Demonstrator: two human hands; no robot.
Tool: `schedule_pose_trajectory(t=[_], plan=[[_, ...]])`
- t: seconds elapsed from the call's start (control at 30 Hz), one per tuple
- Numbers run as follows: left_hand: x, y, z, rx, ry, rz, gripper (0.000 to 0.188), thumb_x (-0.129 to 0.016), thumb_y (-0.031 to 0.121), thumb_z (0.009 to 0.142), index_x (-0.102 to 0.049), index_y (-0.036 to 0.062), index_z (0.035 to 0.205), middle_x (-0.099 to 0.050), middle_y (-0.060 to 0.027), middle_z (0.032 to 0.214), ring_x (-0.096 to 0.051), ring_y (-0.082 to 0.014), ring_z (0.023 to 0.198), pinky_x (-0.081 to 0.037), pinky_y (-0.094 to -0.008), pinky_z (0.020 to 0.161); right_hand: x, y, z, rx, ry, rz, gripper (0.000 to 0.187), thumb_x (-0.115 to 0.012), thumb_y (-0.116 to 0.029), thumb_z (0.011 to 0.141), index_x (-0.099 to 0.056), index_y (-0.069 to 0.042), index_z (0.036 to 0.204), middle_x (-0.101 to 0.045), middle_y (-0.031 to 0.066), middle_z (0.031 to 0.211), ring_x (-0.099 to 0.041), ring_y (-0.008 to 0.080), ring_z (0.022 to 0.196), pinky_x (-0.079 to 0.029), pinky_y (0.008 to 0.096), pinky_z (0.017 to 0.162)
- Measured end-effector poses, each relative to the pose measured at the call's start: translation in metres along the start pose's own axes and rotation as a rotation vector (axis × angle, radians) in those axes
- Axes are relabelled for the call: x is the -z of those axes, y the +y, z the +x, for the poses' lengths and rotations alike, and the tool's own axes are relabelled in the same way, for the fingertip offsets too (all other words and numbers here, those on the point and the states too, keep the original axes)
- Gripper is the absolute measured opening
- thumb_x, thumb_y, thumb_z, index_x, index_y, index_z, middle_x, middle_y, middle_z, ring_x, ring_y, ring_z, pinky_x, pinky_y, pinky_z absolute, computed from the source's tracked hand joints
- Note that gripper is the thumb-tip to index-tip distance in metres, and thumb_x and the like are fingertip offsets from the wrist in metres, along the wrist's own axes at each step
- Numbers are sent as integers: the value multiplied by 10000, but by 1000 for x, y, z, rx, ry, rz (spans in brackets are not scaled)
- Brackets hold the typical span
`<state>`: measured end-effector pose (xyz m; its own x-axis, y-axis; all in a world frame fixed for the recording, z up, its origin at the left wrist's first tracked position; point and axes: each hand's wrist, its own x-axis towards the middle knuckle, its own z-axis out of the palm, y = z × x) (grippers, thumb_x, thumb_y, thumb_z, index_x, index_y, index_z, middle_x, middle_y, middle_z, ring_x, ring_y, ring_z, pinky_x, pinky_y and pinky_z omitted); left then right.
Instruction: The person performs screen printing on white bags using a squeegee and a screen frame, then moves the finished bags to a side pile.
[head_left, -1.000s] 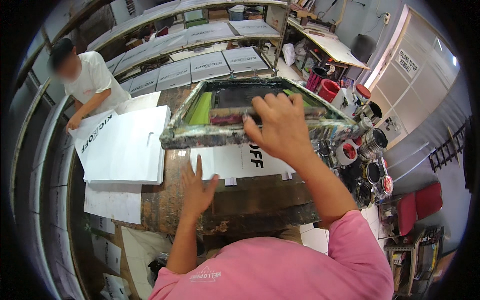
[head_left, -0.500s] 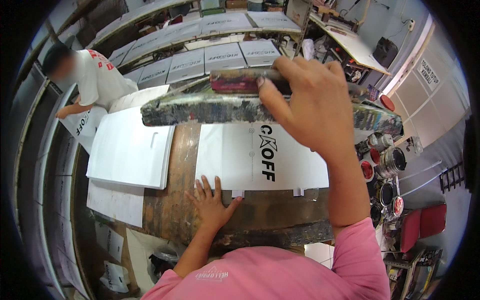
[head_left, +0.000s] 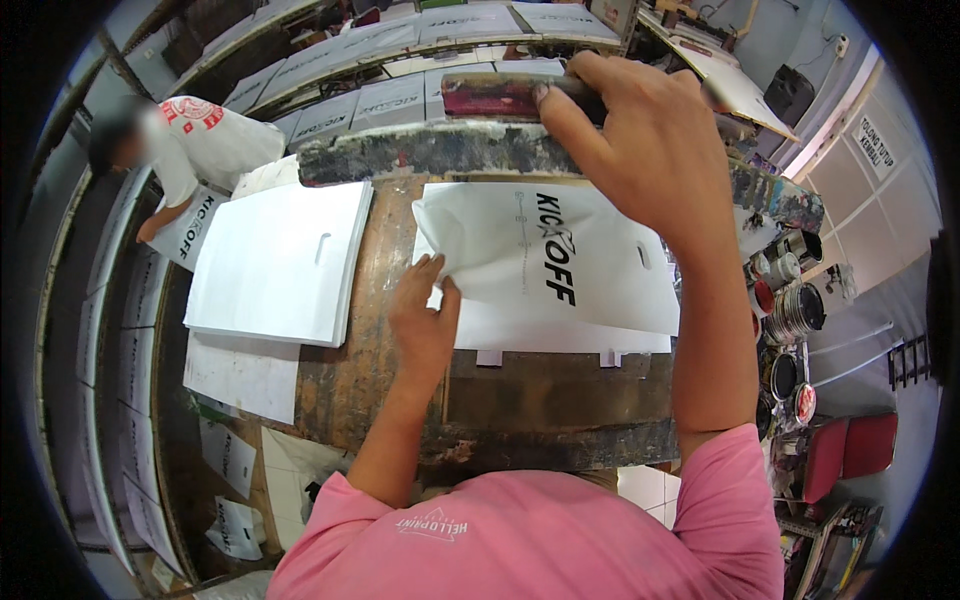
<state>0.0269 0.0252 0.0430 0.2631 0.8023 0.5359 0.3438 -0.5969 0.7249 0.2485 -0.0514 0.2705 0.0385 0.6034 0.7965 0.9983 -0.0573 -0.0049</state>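
Observation:
A white plastic bag [head_left: 490, 240] with black print and a handle slot lies wrinkled on the worktable [head_left: 385, 260]. Its left edge is lifted and pinched by my left hand [head_left: 422, 310]. Beneath it, a white sheet [head_left: 560, 337] with small tabs shows along the near side. Beyond the bag stands a raised, paint-crusted printing frame [head_left: 400, 152]. My right hand [head_left: 650, 150] is closed round a red-stained squeegee [head_left: 490, 98] at the top of this frame, its thumb on the near face. Those fingers' far ends are hidden, so whether they also grip the frame is unclear.
A stack of blank white bags [head_left: 275, 265] sits left of the printed one. Ink cans [head_left: 800, 305] crowd the right side, near a red chair [head_left: 850, 455]. At the left, a co-worker [head_left: 215, 130] holds a printed bag beside racks [head_left: 105, 330] of bags.
My left hand has gone from lying spread to pinching the bag's left edge, and the bag has shifted away from the near sheet edge. My right hand still holds the squeegee by the raised frame.

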Motion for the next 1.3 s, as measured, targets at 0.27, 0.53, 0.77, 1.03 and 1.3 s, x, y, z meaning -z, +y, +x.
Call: schedule_pose_trajectory(t=[0.27,0.53,0.77,1.03,1.3], plan=[[131,-72,6,267,93,57,437,-685,24,933,-694,10,1369,-615,-228,1482,-590,-307,1380,-522,-368,1051,7,-5,-12,-25,-37,-11,421,-628,-420,940,-738,-14,938,-712,140,844,-682,331,838,-442,465,831],[292,-216,57,234,101,422,529,-698,72,900,-661,54,1427,-652,-212,1443,-681,-266,1212,-512,-315,1008,9,-19,-24,-91,-85,-19,411,-632,-409,933,-713,-6,935,-693,156,860,-661,353,840,-435,466,869],[255,-161,89,14,129,675,588,-735,181,978,-557,71,1527,-656,-192,1432,-663,-262,1220,-509,-396,1040,10,-19,-37,-104,-94,-104,532,-623,-439,945,-654,-19,1271,-686,178,872,-668,364,892,-438,481,968],[102,24,-94,890,-248,-1464,997,-447,798,982,-359,-70,1465,-520,-308,1425,-490,-436,1413,-409,-554,1206,-6,-49,-174,-11,-691,76,376,-771,-393,900,-717,-62,1071,-644,126,1024,-592,328,990,-439,456,862],[72,-43,-135,1250,-327,-1188,1217,-338,923,916,-325,-150,1490,-564,-313,1397,-588,-401,1325,-470,-497,1150,-58,-68,-277,-205,-759,274,389,-804,-386,852,-710,-66,1053,-650,98,978,-636,301,971,-565,446,801]])
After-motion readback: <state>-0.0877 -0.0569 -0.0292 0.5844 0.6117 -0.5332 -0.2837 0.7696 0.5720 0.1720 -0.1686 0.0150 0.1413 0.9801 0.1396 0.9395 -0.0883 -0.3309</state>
